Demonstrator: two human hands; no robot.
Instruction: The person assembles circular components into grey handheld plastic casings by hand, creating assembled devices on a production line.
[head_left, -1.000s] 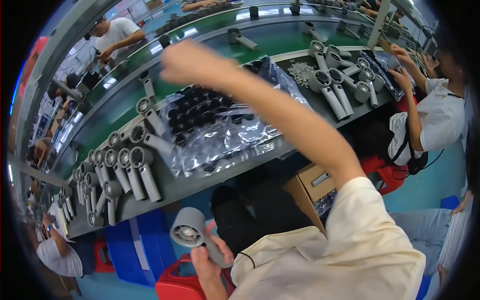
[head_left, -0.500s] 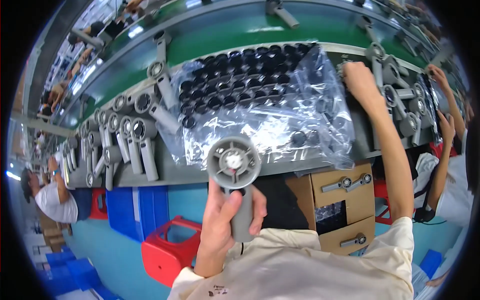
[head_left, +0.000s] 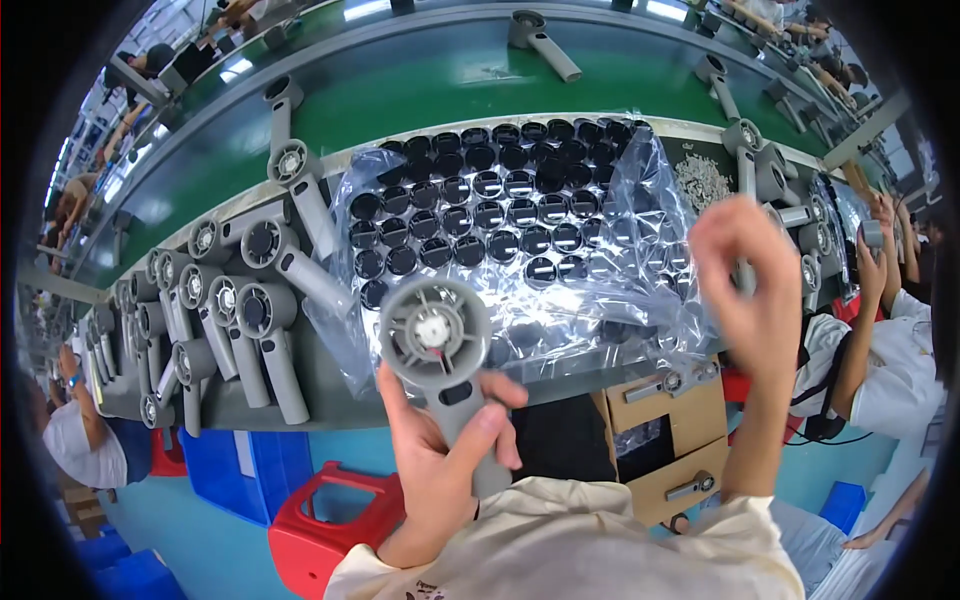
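Note:
My left hand (head_left: 445, 455) is wrapped round the grip of a grey handheld fan (head_left: 470, 420). Its round head faces up, showing the spokes and a pale hub with a small red spot. To the right, my right hand (head_left: 745, 265) is raised above the bench, blurred, with thumb and forefinger curled together; whatever it may pinch is too small to make out. Just beyond that hand lies a heap of small pale parts (head_left: 703, 180). In front of me a clear plastic bag (head_left: 500, 320) bears rows of round black caps (head_left: 455, 220).
Several grey fans (head_left: 265, 310) crowd the bench at left, and more (head_left: 770, 180) stand at right. A green conveyor belt (head_left: 430, 90) runs behind. Below the bench are a red stool (head_left: 330, 540), a blue bin (head_left: 250, 470) and a cardboard box (head_left: 670, 410). A co-worker's arm (head_left: 865, 310) shows at right.
My right hand has drawn back from the heap of small pale parts toward me. The fan in my left hand sits slightly farther left in view, and the view itself has shifted.

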